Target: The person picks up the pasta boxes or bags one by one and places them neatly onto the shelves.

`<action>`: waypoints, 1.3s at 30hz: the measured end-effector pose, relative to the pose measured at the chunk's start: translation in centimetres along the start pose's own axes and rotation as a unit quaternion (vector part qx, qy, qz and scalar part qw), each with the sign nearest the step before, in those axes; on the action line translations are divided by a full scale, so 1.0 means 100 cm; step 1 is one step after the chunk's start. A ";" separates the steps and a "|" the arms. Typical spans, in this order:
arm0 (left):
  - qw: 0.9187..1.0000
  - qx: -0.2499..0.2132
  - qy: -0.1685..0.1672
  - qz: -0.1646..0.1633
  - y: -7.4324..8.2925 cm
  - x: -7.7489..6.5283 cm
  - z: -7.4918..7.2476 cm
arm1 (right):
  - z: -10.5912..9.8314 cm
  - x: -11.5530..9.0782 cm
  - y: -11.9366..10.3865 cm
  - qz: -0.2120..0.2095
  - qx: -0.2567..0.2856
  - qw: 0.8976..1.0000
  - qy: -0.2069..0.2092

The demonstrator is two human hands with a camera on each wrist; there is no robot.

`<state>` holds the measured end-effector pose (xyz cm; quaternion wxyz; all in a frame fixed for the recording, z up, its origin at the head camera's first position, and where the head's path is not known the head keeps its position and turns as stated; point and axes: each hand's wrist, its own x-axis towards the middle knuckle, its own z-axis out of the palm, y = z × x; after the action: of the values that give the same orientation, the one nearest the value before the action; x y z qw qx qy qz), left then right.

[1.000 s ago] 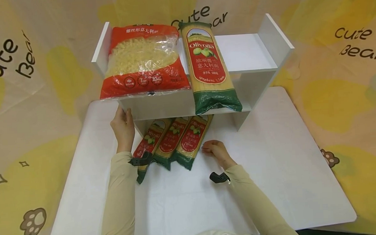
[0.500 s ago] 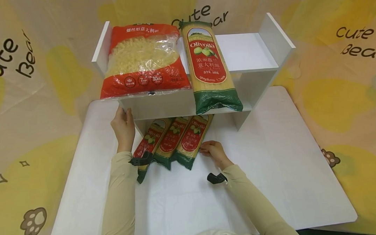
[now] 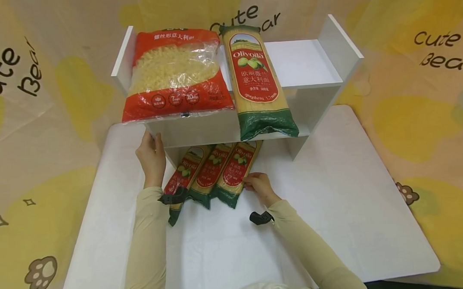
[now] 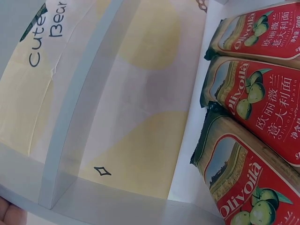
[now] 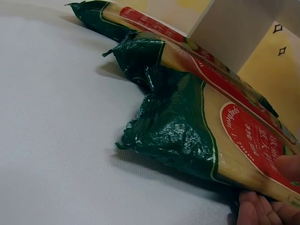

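Three spaghetti packs with red labels and green ends lie side by side under the shelf: a left pack, a middle pack and a right pack. My right hand pinches the right pack's long edge. In the right wrist view the thumb lies over the label side, and the other fingers are at the underside. My left hand grips the lower left edge of the white shelf; only some fingertips show in the left wrist view.
A large red bag of spiral pasta leans on the shelf's upper left, overhanging its front. Beside it a bigger spaghetti pack slopes down past the front edge. The shelf stands on a white table, before a yellow patterned cloth.
My right hand has moved left from beside the right spaghetti pack onto its edge, and now pinches it. The left hand and the packs have stayed in place.
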<state>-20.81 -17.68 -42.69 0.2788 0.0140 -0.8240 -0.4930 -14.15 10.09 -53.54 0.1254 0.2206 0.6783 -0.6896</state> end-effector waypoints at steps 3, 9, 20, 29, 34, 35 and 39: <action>1.000 0.000 0.000 -0.007 0.000 0.000 0.000 | 0.003 0.000 0.001 -0.012 -0.023 1.000 0.009; 1.000 0.002 0.002 -0.002 0.002 -0.001 -0.001 | 0.004 0.001 0.005 -0.027 -0.035 0.999 0.031; 1.000 0.004 0.001 -0.003 0.001 0.000 0.000 | -0.002 0.001 0.008 -0.024 0.001 0.999 0.031; 1.000 0.002 0.000 -0.001 0.002 0.000 0.001 | -0.028 -0.004 0.011 -0.005 0.012 1.000 0.015; 1.000 -0.001 0.006 0.006 0.001 0.000 0.000 | -0.034 -0.006 0.007 0.003 0.008 1.000 0.010; 1.000 -0.002 0.006 0.007 0.001 0.000 0.000 | -0.033 -0.006 0.007 0.002 0.001 1.000 0.011; 1.000 -0.004 0.006 0.007 0.001 0.000 0.000 | -0.027 -0.004 0.005 0.001 -0.046 0.999 0.025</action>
<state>-20.75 -17.58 -42.61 0.2875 0.0100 -0.8206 -0.4938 -13.16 12.71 -53.72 0.1192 0.2319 0.7121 -0.6519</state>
